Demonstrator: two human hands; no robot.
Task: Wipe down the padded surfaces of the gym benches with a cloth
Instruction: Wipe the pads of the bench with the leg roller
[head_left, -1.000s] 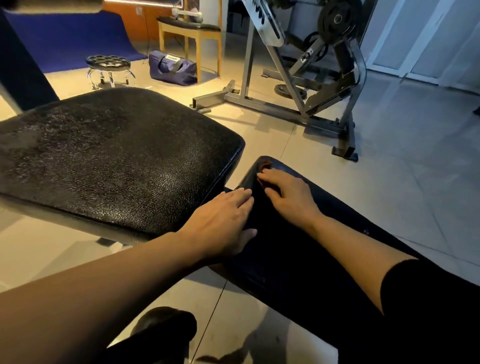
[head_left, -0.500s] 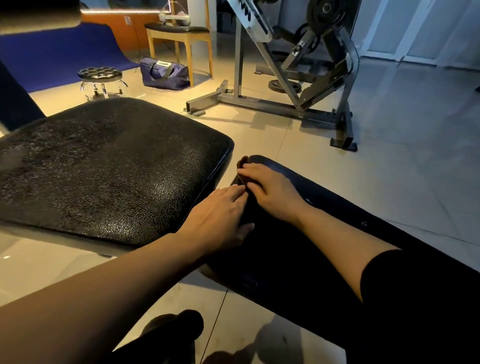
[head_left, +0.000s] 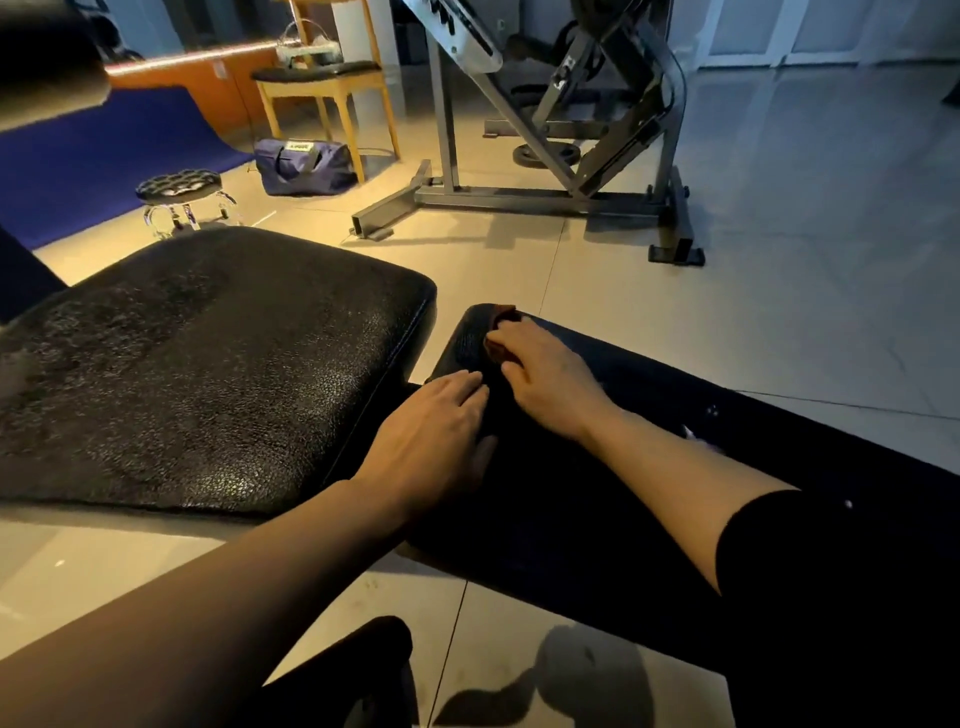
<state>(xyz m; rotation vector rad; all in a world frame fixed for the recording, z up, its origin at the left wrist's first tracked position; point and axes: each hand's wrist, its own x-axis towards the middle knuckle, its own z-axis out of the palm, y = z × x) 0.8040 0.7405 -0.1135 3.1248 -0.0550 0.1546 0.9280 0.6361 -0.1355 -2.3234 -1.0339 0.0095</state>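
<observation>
While pressed under the right hand (head_left: 545, 379) at the narrow pad's (head_left: 649, 467) far rounded end, cloth (head_left: 503, 332) shows reddish-brown past curled fingertips, apparently pinched; left hand (head_left: 436, 436) flat, fingers straight, bracing the near-left edge; long axis running back toward the body, so plenty of pad to sweep along; wide pad (head_left: 208, 364) just beside, gap between; floor drop off the tip.

A black pebble-grained leather bench pad (head_left: 208, 364) lies beside a smoother black narrow pad (head_left: 649, 467); a reddish-brown cloth (head_left: 501, 332), a blue floor mat (head_left: 104, 156), a navy duffel bag (head_left: 306, 166), pale beige tiles (head_left: 779, 286)
</observation>
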